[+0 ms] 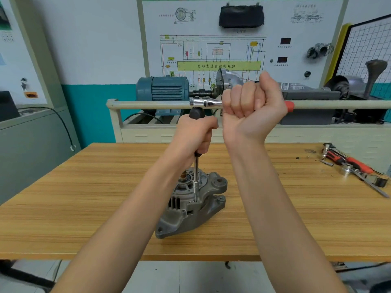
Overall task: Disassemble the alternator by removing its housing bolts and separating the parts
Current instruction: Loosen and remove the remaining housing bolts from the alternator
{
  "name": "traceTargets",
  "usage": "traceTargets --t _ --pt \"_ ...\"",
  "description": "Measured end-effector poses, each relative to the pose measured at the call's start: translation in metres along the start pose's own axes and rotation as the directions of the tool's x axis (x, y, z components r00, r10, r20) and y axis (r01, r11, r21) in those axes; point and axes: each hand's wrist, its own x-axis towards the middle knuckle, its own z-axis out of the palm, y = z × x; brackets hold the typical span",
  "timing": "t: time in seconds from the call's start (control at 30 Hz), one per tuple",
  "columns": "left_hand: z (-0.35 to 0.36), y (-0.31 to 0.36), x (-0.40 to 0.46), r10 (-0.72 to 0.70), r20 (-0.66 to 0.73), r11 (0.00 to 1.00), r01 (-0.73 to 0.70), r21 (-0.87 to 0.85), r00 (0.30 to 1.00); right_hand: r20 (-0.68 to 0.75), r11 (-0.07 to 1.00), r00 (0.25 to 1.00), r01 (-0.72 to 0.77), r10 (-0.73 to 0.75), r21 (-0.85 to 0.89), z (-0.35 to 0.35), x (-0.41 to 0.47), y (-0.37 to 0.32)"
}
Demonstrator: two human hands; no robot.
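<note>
Mid-table (84, 208), alternator (190, 206) stands on end. Left hand (195, 132) wraps the black driver (196, 144) handle, shaft vertical, tip at what looks like a housing bolt. Right hand (251, 102) fists around the ratchet (206, 102) handle, head seated atop the driver. Spare tools (353, 166) lie far right.

Both forearms reach fwd. Left hand (195, 134) fisted low; right hand (251, 104) fisted higher, knuckles up, thumb prob tucked behind.
</note>
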Motion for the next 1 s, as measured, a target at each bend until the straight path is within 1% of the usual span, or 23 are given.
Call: traceTargets --t 0.07,0.1,0.13,0.17,0.2,0.27,0.33,0.4,0.43,0.47,0.5,0.53,0.6,0.67,0.7,0.73,0.77,0.8,0.87,0.93,1.0 --pt "0.007 -0.003 0.003 0.027 -0.134 0.999 -0.025 0.021 0.991 0.079 0.975 0.985 0.164 -0.153 -0.151 0.007 -0.006 0.007" --pt "0.008 -0.005 0.003 0.046 -0.170 0.999 -0.040 0.034 0.984 0.095 0.958 0.975 0.214 -0.199 -0.193 0.010 -0.008 0.010" --pt "0.008 -0.006 0.003 0.058 -0.180 0.998 -0.052 0.040 0.982 0.101 0.951 0.972 0.229 -0.212 -0.209 0.012 -0.008 0.011" --pt "0.006 -0.006 0.003 0.061 -0.151 0.998 -0.057 0.031 0.987 0.104 0.956 0.975 0.213 -0.195 -0.201 0.012 -0.008 0.011" --pt "0.001 -0.006 0.002 0.056 -0.081 0.998 -0.056 0.003 0.995 0.105 0.970 0.982 0.171 -0.154 -0.173 0.012 -0.005 0.009" --pt "-0.010 -0.003 0.000 0.040 0.137 0.997 -0.030 -0.075 0.990 0.080 0.996 0.996 0.036 -0.029 -0.087 0.008 0.001 0.002" --pt "-0.021 0.001 0.000 0.027 0.335 0.993 0.012 -0.115 0.942 0.015 0.991 0.993 -0.119 0.118 0.053 0.001 0.008 -0.002" --pt "-0.025 0.003 -0.001 0.009 0.435 0.992 0.045 -0.115 0.900 -0.061 0.948 0.971 -0.210 0.231 0.238 -0.004 0.013 -0.003" --pt "-0.024 0.003 -0.002 -0.001 0.446 0.992 0.056 -0.110 0.895 -0.085 0.930 0.963 -0.220 0.255 0.296 -0.006 0.014 -0.003" --pt "-0.022 0.003 -0.001 -0.010 0.429 0.993 0.059 -0.101 0.903 -0.097 0.929 0.964 -0.210 0.249 0.306 -0.008 0.014 -0.003" --pt "-0.019 0.002 -0.001 -0.015 0.385 0.995 0.051 -0.084 0.923 -0.092 0.943 0.971 -0.188 0.220 0.274 -0.008 0.013 -0.003" --pt "-0.016 0.001 -0.001 -0.014 0.320 0.997 0.037 -0.064 0.947 -0.072 0.965 0.982 -0.158 0.177 0.210 -0.008 0.011 -0.003" --pt "-0.010 0.000 0.000 -0.002 0.163 0.999 0.009 -0.037 0.987 0.014 0.998 0.998 -0.061 0.061 0.028 -0.001 0.004 0.000" --pt "-0.003 -0.002 0.000 0.011 0.015 1.000 -0.011 -0.024 1.000 0.085 0.987 0.993 0.097 -0.087 -0.128 0.007 -0.003 0.009" --pt "0.000 -0.003 0.000 0.020 -0.041 1.000 -0.021 -0.016 0.999 0.105 0.969 0.983 0.170 -0.153 -0.180 0.011 -0.006 0.013" --pt "0.001 -0.003 0.000 0.029 -0.078 1.000 -0.030 -0.008 0.997 0.117 0.954 0.974 0.215 -0.194 -0.209 0.015 -0.009 0.016" --pt "0.000 -0.003 -0.001 0.035 -0.089 0.999 -0.036 -0.006 0.995 0.124 0.951 0.972 0.224 -0.201 -0.214 0.017 -0.009 0.017" --pt "-0.003 -0.003 -0.001 0.038 -0.068 0.999 -0.039 -0.011 0.997 0.129 0.959 0.976 0.200 -0.177 -0.199 0.017 -0.009 0.016" --pt "-0.011 -0.002 -0.003 0.034 0.069 0.999 -0.032 -0.039 0.997 0.092 0.990 0.994 0.074 -0.063 -0.122 0.015 -0.004 0.008" --pt "-0.019 0.000 -0.004 0.030 0.248 0.998 -0.015 -0.061 0.968 -0.010 0.997 0.997 -0.073 0.073 0.015 0.009 0.003 -0.001" --pt "-0.023 0.002 -0.005 0.028 0.356 0.998 -0.006 -0.061 0.934 -0.115 0.971 0.979 -0.146 0.169 0.191 0.001 0.009 -0.004"
